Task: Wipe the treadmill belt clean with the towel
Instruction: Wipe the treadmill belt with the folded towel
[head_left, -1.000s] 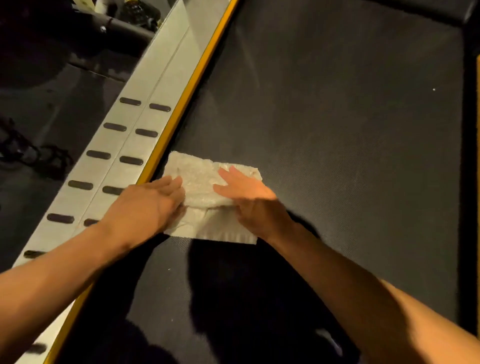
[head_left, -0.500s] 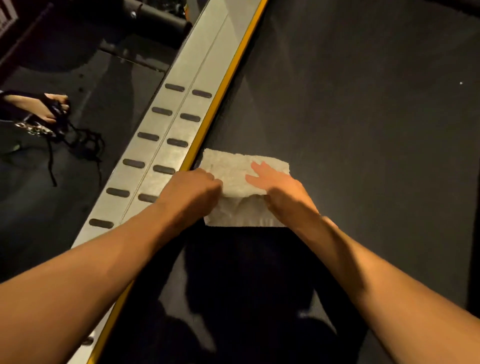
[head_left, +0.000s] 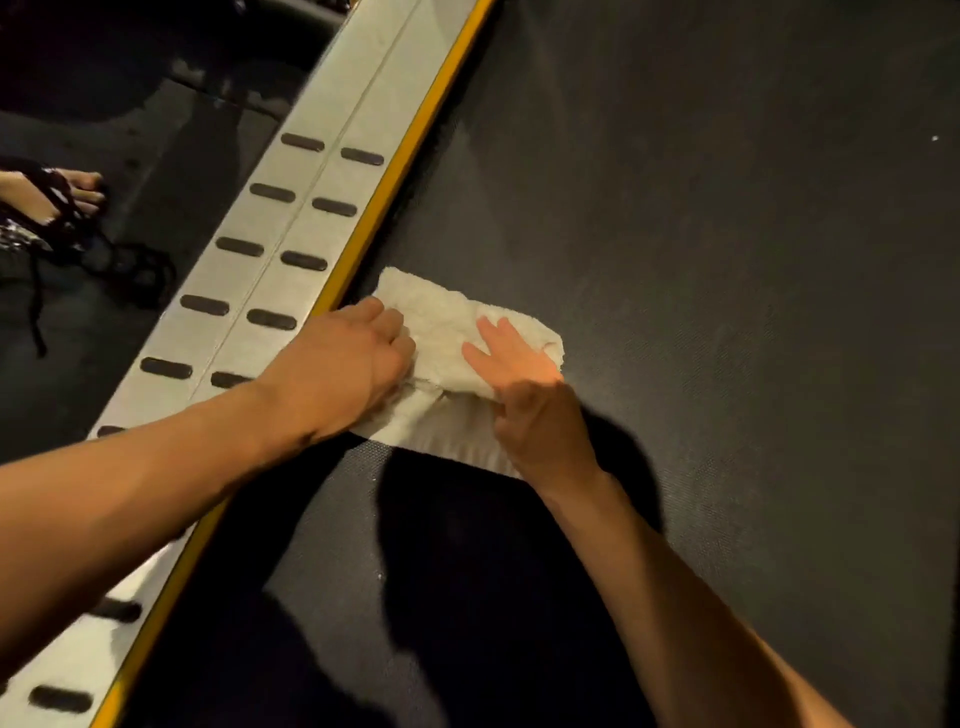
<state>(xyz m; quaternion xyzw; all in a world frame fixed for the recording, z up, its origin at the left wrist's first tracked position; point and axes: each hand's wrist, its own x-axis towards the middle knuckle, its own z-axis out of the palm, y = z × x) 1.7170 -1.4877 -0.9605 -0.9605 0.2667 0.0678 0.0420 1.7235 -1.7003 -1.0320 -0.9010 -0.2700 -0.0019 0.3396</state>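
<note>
A folded white towel (head_left: 441, 332) lies on the dark treadmill belt (head_left: 701, 260), close to the belt's left edge. My left hand (head_left: 343, 364) is closed on the towel's left side, knuckles up. My right hand (head_left: 524, 384) presses on the towel's right side, with fingers spread flat on top and the thumb tucked under a fold. Both forearms reach in from the bottom of the view. The towel's near edge is partly hidden by my hands.
A grey side rail (head_left: 291, 228) with dark oval grip pads runs diagonally left of the belt, bordered by a yellow strip (head_left: 410, 140). Another person's sandalled foot (head_left: 47, 197) and a black cord (head_left: 130, 270) are on the dark floor at the left.
Both hands have stayed on the towel and slid it along the belt's left edge. The left hand has curled tighter on the cloth. The view has shifted, so the foot at left shows.
</note>
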